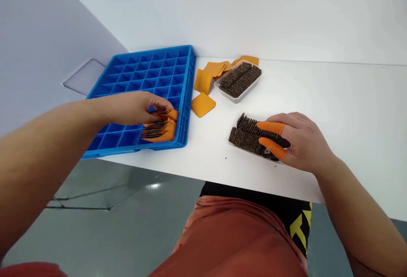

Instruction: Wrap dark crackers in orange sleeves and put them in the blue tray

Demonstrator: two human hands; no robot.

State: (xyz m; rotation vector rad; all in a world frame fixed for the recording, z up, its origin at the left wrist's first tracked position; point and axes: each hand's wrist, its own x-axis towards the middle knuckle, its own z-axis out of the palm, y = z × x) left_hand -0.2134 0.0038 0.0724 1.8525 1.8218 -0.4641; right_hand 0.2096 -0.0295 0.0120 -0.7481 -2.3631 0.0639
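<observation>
My left hand (143,106) is over the front right corner of a blue divided tray (186,99), curled on the nearest of a row of orange pouches (163,132). Dark openings or contents show along the pouches' left sides; some of my left fingers are hidden. On the right, my right hand (299,141) wears orange finger cots on thumb and forefinger. Those two fingers are apart, resting over thin dark brown squares (246,140) packed in rows in a clear plastic tub (229,141). No square is visibly lifted.
A second tub (237,99) of dark squares stands farther back. Loose orange square pieces (203,104) lie between it and the tray. Dark crumbs dot the white table (210,158) by its front edge. A white wall (254,14) rises behind.
</observation>
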